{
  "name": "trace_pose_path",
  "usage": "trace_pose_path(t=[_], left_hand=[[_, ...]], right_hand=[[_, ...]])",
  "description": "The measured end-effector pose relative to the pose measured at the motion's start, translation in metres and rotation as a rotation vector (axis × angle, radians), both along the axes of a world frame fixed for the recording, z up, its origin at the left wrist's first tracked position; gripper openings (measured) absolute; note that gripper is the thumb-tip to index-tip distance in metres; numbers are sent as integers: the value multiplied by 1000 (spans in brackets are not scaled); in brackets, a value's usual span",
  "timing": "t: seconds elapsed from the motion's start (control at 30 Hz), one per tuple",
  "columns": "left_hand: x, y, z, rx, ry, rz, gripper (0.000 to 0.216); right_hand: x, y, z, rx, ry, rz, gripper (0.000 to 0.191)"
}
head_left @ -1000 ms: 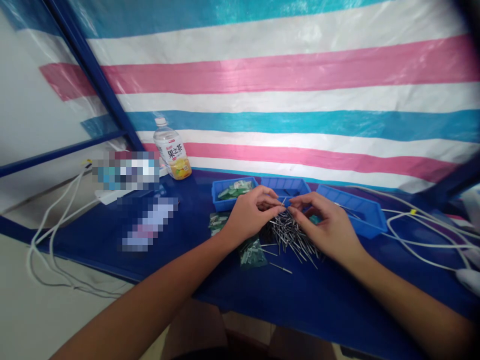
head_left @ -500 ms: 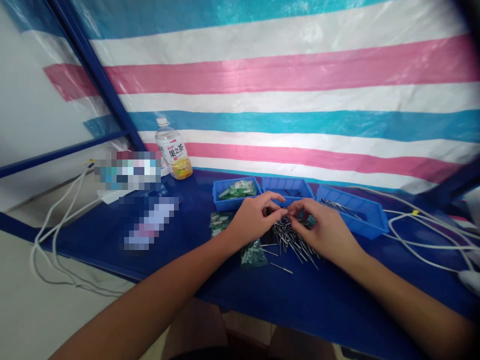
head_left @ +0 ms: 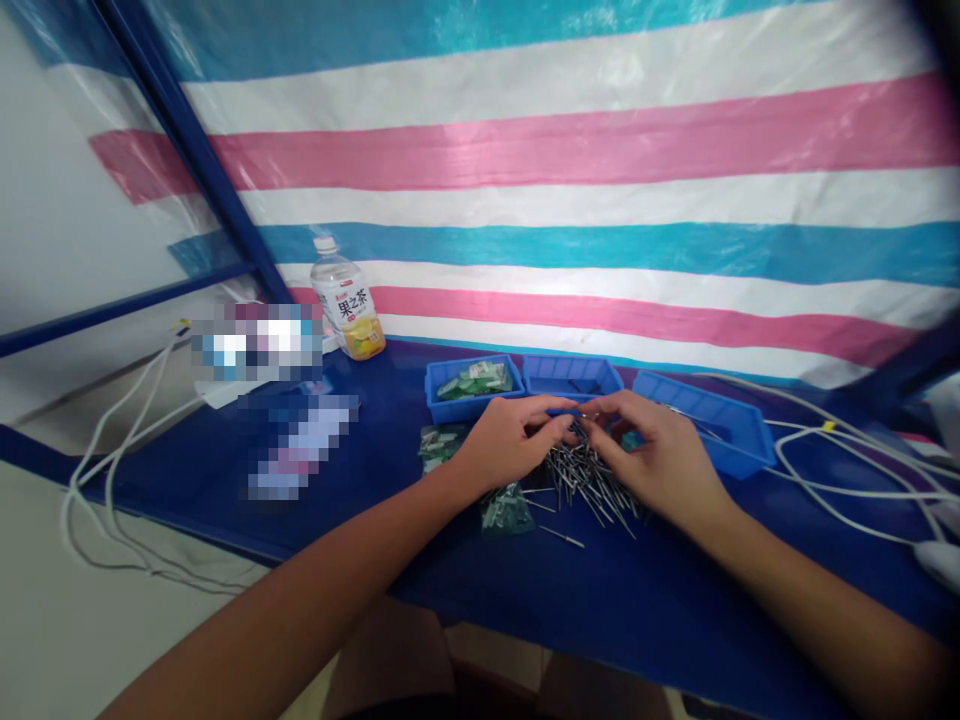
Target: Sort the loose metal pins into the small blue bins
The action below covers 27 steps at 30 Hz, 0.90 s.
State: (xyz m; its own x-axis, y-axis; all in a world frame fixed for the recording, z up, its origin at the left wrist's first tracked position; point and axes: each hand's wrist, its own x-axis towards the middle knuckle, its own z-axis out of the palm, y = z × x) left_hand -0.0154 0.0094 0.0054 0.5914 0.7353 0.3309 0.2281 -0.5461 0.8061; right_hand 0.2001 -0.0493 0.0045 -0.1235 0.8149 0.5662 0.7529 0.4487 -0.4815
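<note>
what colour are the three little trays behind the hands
Blue, all three trays, matching the blue table; seen in the head view.

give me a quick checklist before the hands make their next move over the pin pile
1. Left hand and right hand both over the pile of metal pins: ok.
2. Fingertips meet above the pile: ok; whether a pin is pinched between them: cannot tell.
3. Three blue trays within reach behind the pile: ok.
4. Pile kept together: not ok, a stray pin lies apart near the table edge.
5. White cables clear of the hands: ok.
</note>
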Motion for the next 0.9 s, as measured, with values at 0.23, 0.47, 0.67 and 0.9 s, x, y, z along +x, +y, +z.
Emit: trace_pose_path(t=[0.23, 0.47, 0.67, 0.9], left_hand=[[2, 3, -1, -57, -117, 4, 26], [1, 9, -4, -161, -204, 63, 18], [4, 13, -13, -247, -330, 60, 35], [4, 10, -9, -178, -299, 53, 36]], right_hand=[[2, 3, -6, -24, 54, 29, 10], [-2, 1, -2, -108, 100, 117, 22], [-4, -1, -1, -140, 108, 50, 17], [-3, -1, -2, -168, 199, 41, 33]])
